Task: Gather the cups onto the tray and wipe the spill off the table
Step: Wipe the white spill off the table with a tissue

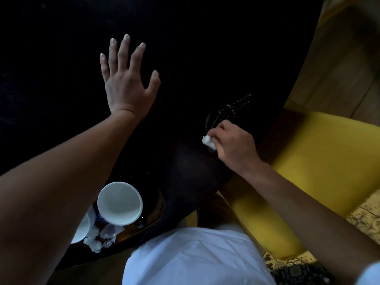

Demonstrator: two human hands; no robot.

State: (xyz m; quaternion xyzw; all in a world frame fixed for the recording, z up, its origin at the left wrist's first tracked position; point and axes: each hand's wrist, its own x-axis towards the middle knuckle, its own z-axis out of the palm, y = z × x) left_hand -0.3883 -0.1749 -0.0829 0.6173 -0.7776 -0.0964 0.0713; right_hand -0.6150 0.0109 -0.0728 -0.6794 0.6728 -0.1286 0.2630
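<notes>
My right hand [234, 145] is closed around a crumpled white tissue [208, 141] and presses it on the dark table [195, 48] at the near edge of a streaky wet spill [232, 109]. My left hand [127, 79] lies flat on the table with its fingers spread, holding nothing. Near the table's front edge a dark wooden tray [156, 206] carries a white cup [120, 203], a second white cup [82, 229] partly hidden under my left forearm, and several used crumpled tissues [102, 238].
A yellow upholstered chair [320, 165] stands close against the table's right side, with patterned floor tiles [368, 217] beneath it. The table edge curves from upper right down to my white-shirted body [195, 258]. The far tabletop is very dark.
</notes>
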